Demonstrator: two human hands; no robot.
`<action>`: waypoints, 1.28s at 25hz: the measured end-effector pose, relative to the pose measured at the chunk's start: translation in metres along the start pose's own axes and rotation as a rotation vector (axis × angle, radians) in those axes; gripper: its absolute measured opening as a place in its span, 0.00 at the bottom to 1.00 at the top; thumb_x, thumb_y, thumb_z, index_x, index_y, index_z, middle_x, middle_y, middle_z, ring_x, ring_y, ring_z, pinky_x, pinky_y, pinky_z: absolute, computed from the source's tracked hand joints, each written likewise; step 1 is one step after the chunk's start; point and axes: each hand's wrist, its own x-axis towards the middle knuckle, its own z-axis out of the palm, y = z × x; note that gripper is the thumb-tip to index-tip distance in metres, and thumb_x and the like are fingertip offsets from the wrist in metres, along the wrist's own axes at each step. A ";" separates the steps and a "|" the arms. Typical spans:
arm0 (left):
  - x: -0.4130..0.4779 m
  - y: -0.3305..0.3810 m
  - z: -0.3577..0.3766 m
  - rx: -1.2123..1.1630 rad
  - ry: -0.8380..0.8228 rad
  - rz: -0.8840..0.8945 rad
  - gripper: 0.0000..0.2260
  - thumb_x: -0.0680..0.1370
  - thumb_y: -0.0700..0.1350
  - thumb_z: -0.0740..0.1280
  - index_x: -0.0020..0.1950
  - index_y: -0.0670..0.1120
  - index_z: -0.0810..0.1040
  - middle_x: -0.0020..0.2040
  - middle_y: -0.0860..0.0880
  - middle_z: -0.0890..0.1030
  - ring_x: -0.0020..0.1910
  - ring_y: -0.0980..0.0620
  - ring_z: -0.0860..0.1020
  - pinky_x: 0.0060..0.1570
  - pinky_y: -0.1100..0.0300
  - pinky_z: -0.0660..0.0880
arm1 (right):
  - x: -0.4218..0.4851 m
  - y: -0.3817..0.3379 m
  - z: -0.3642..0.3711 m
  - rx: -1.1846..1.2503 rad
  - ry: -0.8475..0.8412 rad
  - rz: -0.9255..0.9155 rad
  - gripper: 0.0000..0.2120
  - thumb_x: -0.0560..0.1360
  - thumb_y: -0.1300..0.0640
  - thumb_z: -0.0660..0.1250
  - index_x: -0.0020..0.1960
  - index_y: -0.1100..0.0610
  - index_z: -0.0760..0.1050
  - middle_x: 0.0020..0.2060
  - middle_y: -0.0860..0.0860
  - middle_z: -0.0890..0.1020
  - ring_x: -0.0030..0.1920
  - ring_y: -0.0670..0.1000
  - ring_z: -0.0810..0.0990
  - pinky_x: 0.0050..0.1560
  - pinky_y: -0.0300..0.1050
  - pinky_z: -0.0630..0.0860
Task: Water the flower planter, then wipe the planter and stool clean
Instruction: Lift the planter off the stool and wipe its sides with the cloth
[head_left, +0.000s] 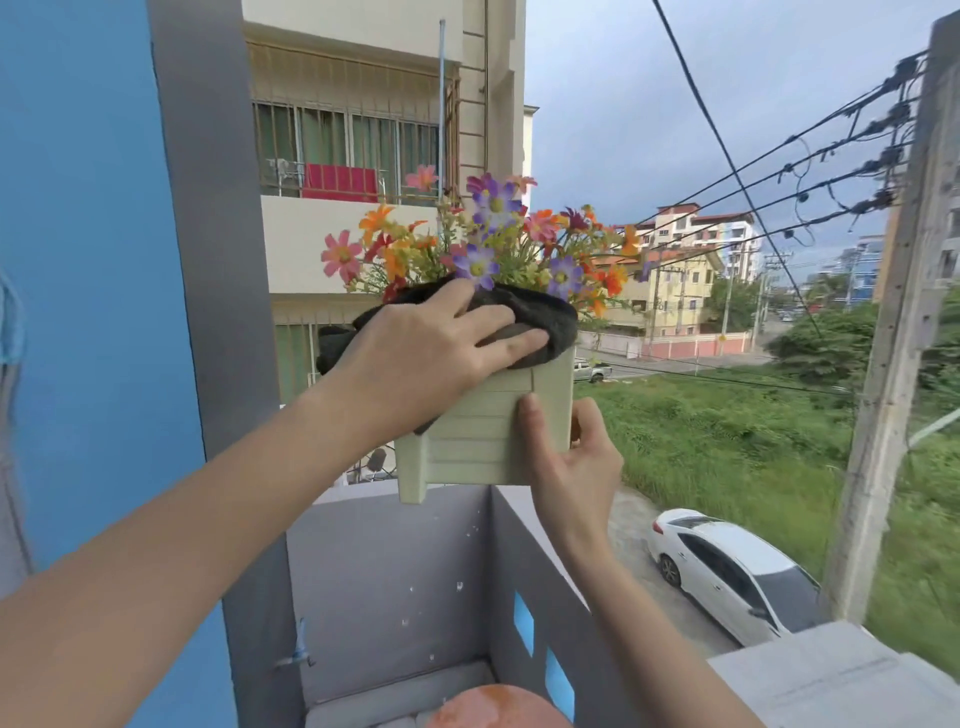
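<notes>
my right hand (571, 467) grips the pale green planter (483, 431) by its end, held up above the balcony wall (395, 571) — fingers hidden behind it, thumb on the front. my left hand (421, 358) presses a dark cloth (550, 317) flat on the rim, fingers straight; the orange stool (493, 709) is cut off below.

Orange stool (498, 707) by grey balcony wall (395, 566)

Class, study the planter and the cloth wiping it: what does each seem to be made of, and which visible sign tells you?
The planter: probably moulded plastic, matt pale green; its slats are smooth and uniform, showing no wood grain. The cloth: soft fabric, perhaps microfibre, dark grey; its surface looks fuzzy and it bunches over the rim.
</notes>
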 end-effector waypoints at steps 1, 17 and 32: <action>-0.011 -0.003 0.002 0.033 -0.006 -0.039 0.24 0.74 0.34 0.57 0.68 0.51 0.72 0.49 0.48 0.80 0.42 0.45 0.75 0.23 0.60 0.69 | 0.003 0.000 -0.003 0.005 -0.004 0.014 0.29 0.69 0.34 0.65 0.38 0.62 0.67 0.34 0.63 0.74 0.32 0.47 0.66 0.35 0.53 0.69; -0.058 0.090 0.022 -0.090 -0.026 -0.338 0.25 0.70 0.32 0.53 0.62 0.47 0.75 0.45 0.48 0.70 0.38 0.47 0.72 0.19 0.62 0.66 | 0.015 0.002 -0.010 0.032 0.029 0.033 0.24 0.71 0.39 0.67 0.38 0.60 0.69 0.31 0.57 0.73 0.32 0.48 0.68 0.35 0.49 0.68; -0.059 0.121 0.010 -1.600 0.053 -1.223 0.17 0.75 0.59 0.46 0.63 0.69 0.55 0.68 0.73 0.55 0.68 0.76 0.54 0.69 0.72 0.49 | 0.028 0.016 -0.030 0.158 -0.091 0.126 0.15 0.68 0.37 0.66 0.44 0.48 0.79 0.37 0.42 0.83 0.37 0.44 0.78 0.40 0.46 0.74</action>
